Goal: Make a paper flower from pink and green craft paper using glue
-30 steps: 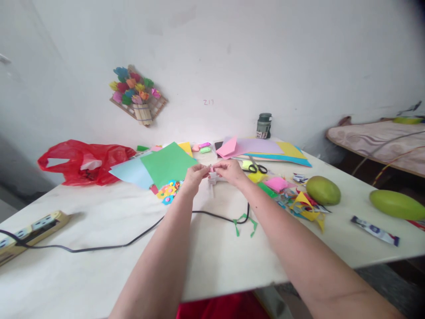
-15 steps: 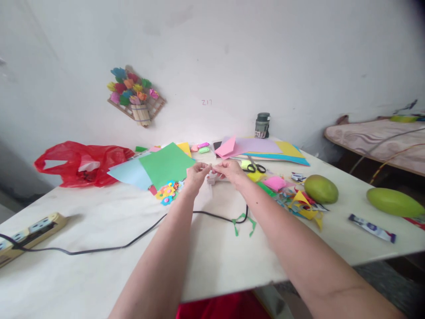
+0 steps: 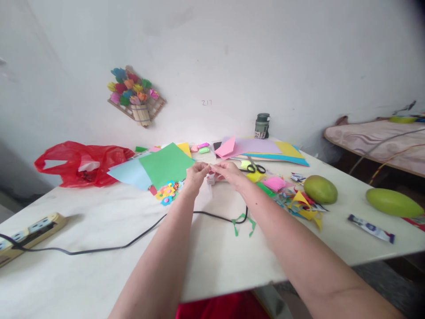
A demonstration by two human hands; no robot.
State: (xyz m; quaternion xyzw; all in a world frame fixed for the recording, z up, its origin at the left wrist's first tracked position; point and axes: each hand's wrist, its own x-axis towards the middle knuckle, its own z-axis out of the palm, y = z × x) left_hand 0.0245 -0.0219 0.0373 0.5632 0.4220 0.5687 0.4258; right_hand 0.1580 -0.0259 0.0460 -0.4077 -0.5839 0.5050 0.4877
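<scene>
My left hand (image 3: 197,174) and my right hand (image 3: 229,170) meet above the middle of the table, fingertips pinched together. Whatever sits between the fingers is too small and too hidden to name. A pale, see-through sheet or bag (image 3: 205,197) lies just below the hands. Left of my left hand are a green paper sheet (image 3: 168,164) and a cluster of colourful flower-shaped cutouts (image 3: 167,193). To the right of my right hand lie black-handled scissors (image 3: 255,168) and a pink packet (image 3: 275,183).
A black cable (image 3: 116,249) runs from a power strip (image 3: 43,230) across the white table (image 3: 109,283). Green paper scraps (image 3: 236,223) touch it. On the right are paper scraps (image 3: 307,210), green mangoes (image 3: 320,189) and a tube (image 3: 371,228). A red plastic bag (image 3: 109,161) lies at left.
Both hands stay pinched together in nearly the same place. My fingertips have shifted very slightly; the things on the table lie as before.
</scene>
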